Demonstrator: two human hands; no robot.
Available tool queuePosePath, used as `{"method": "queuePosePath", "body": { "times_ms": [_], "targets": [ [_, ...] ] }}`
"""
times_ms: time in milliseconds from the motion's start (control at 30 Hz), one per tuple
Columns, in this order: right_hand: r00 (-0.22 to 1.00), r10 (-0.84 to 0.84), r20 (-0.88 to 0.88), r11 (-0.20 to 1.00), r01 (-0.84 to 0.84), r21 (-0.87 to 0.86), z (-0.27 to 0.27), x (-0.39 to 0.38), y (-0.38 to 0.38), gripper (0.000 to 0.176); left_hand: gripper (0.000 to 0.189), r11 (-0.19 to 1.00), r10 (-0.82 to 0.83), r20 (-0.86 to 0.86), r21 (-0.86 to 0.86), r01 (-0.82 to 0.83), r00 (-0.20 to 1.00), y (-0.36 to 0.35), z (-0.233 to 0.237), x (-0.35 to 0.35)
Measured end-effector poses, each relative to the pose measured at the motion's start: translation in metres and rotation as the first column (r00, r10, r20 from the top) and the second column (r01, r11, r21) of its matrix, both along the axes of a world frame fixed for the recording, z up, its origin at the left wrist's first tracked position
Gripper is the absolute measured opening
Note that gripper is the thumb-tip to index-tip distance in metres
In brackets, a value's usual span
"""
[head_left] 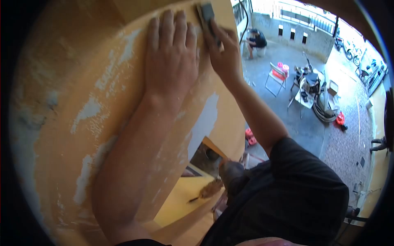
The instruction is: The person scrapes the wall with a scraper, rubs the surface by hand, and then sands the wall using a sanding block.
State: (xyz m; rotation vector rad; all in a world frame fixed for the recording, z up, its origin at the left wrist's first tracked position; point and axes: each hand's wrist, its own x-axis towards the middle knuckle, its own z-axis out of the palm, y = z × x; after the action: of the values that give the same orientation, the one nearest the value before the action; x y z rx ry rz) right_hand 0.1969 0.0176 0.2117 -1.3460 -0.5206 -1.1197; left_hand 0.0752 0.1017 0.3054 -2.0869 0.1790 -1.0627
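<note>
View from the head camera, looking down a yellow wall [123, 135] from a height. The left hand [170, 57] lies flat and spread on the paint, fingers together and holding nothing, apparently as a brace. The right hand [223, 53] is closed around a dark flat tool [206, 14], a scraper or sanding block (which one cannot be told), pressed to the wall just above and beside the left fingertips, at the top of the frame. Pale patches [203, 123] where paint is gone scatter across the surface, so the step in hand appears to be working the coat off at the wall's upper part. A further stroke would call for firm, flat pressure and a steady left brace. The wall's outer edge runs just right of the tool, with little surface beyond it; open wall lies to the left. Below are a ledge [180, 197] bearing a brush [210, 189], and far beneath, a courtyard [303, 123] with a folding chair [277, 76] and a seated person [256, 41].
</note>
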Motion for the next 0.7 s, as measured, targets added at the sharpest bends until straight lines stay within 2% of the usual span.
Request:
{"method": "queuePosePath", "body": {
  "times_ms": [100,133,200,233,300,367,433,467,533,567,633,667,700],
  "targets": [
    [0.980,0.178,-0.093,0.978,-0.187,-0.093,-0.030,-0.021,-0.016,0.041,0.046,0.998,0.036,0.021,0.042,-0.037,0.999,0.000,-0.002,0.001],
    [0.981,0.178,-0.082,0.978,-0.185,-0.095,-0.040,-0.026,-0.024,0.041,0.045,0.999,0.034,0.016,0.038,-0.035,0.999,0.000,0.000,-0.001],
    [0.946,0.236,-0.225,0.946,-0.276,-0.171,-0.057,-0.031,-0.041,0.041,0.045,0.999,0.024,0.013,0.030,-0.025,1.000,0.001,0.002,-0.003],
    [0.948,0.231,-0.220,0.946,-0.272,-0.176,-0.064,-0.033,-0.048,0.041,0.044,1.000,0.012,-0.006,0.025,-0.011,1.000,0.001,0.002,-0.003],
    [0.850,0.336,-0.407,0.911,-0.403,-0.090,-0.082,-0.035,-0.060,0.041,0.042,0.999,0.004,-0.003,0.043,-0.004,1.000,0.002,0.003,-0.004],
    [0.854,0.292,-0.430,0.921,-0.373,-0.116,-0.103,-0.039,-0.070,0.043,0.040,0.997,-0.004,-0.009,0.071,0.005,1.000,0.005,0.005,-0.004],
    [0.762,0.344,-0.548,0.902,-0.431,-0.033,-0.116,-0.046,-0.076,0.044,0.033,0.991,-0.112,0.008,0.068,0.111,0.994,0.007,0.008,-0.003],
    [0.761,0.341,-0.552,0.905,-0.424,-0.025,-0.120,-0.048,-0.077,0.044,0.033,0.990,-0.120,0.001,0.073,0.120,0.993,0.007,0.008,-0.003],
    [0.627,0.460,-0.629,0.851,-0.512,0.112,-0.121,-0.053,-0.081,0.042,0.029,0.978,-0.184,0.019,0.105,0.181,0.983,0.007,0.010,-0.002],
    [0.630,0.455,-0.630,0.855,-0.506,0.112,-0.120,-0.055,-0.083,0.042,0.029,0.976,-0.192,0.019,0.105,0.189,0.981,0.007,0.010,-0.003],
    [0.577,0.599,-0.555,0.768,-0.611,0.194,-0.107,-0.060,-0.084,0.040,0.028,0.949,-0.294,-0.196,0.059,0.310,0.936,0.006,0.011,-0.006],
    [0.582,0.597,-0.552,0.770,-0.610,0.189,-0.101,-0.063,-0.085,0.040,0.028,0.948,-0.297,-0.189,0.060,0.313,0.936,0.006,0.009,-0.006],
    [0.550,0.655,-0.518,0.725,-0.649,0.228,-0.095,-0.067,-0.085,0.041,0.035,0.932,-0.323,-0.293,0.067,0.357,0.900,0.006,0.006,-0.006]
  ]
}}
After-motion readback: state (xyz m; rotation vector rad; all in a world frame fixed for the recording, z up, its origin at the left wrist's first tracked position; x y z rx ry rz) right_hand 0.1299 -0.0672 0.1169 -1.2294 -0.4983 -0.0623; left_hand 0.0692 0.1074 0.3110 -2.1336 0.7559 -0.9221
